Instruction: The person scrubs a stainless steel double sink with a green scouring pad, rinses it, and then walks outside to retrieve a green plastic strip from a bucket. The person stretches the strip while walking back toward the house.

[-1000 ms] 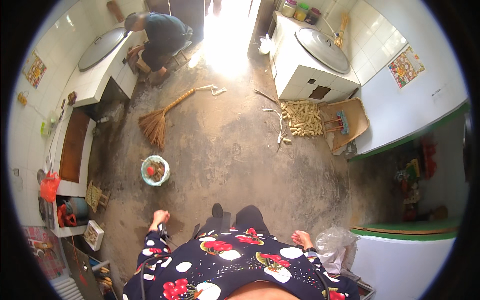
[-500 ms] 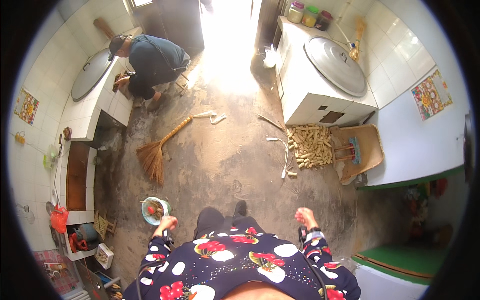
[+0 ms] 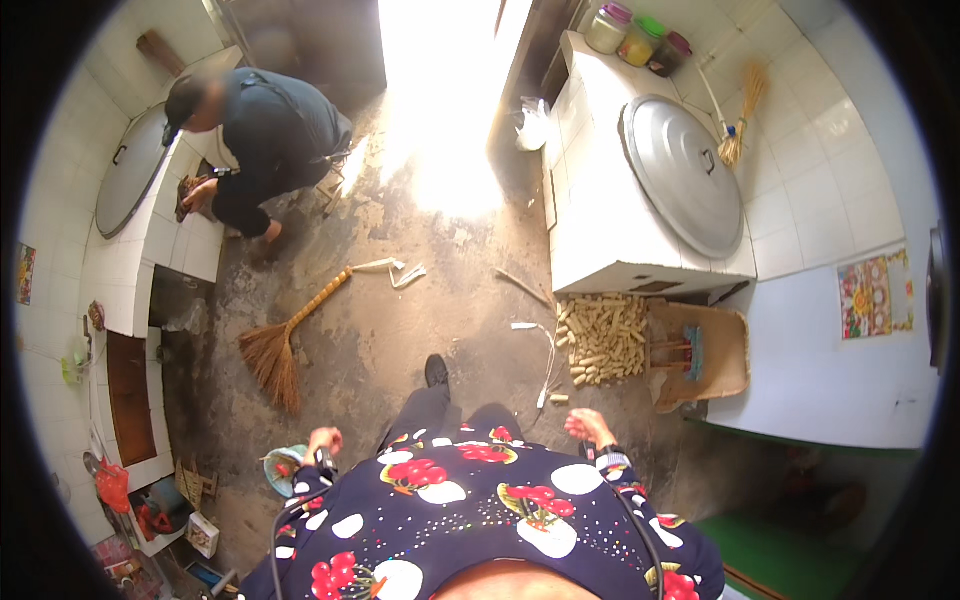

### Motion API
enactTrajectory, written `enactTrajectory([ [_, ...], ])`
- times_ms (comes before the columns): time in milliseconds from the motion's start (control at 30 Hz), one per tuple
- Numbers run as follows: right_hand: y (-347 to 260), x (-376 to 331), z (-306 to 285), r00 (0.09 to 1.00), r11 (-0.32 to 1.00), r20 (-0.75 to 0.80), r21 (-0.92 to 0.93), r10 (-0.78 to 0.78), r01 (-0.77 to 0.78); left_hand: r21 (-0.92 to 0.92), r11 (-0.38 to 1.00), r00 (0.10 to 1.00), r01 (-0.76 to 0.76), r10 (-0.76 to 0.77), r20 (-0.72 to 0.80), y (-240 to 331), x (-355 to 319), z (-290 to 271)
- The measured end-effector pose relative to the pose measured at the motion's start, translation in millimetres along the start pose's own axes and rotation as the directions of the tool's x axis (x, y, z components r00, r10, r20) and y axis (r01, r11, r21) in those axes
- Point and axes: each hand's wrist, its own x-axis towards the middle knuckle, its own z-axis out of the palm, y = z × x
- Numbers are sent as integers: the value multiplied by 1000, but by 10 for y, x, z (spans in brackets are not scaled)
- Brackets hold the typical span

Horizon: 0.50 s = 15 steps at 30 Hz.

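My left hand (image 3: 324, 441) hangs low by my left side with nothing in it, its fingers loosely bent and a little apart. Beside and partly behind it, a light-blue bucket (image 3: 272, 466) stands on the floor with a red thing inside. My right hand (image 3: 591, 427) is also empty, held out by my right side with the fingers loosely curled. On the floor ahead to the left lies a straw broom (image 3: 270, 362) with a wrapped handle. A heap of corn cobs (image 3: 603, 338) lies ahead to the right, nearest to my right hand.
Another person (image 3: 275, 135) bends at a tiled stove (image 3: 128, 290) on the left, holding a dark brown bundle. On the right stands a second tiled stove with a big metal lid (image 3: 683, 175). A shallow tan basket (image 3: 728, 355) and a white cord (image 3: 550, 365) lie near the cobs.
I have stepped forward; the broom, bucket and cobs sit lower in view, and a foot shows farther ahead. My hands swing slightly, still empty. The other person's bundle is now plainer.
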Motion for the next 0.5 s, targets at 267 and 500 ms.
enactTrajectory([
  [267, -1053, 523, 24, 989, 983, -121, 168, 90, -69, -735, 660, 921, 155, -365, -134, 1182, 3035, -2358],
  [500, -3109, 2081, 449, 998, 999, -57, -51, 2, -5, -739, 658, 922, 147, -361, -138, 1457, 3715, -2855],
])
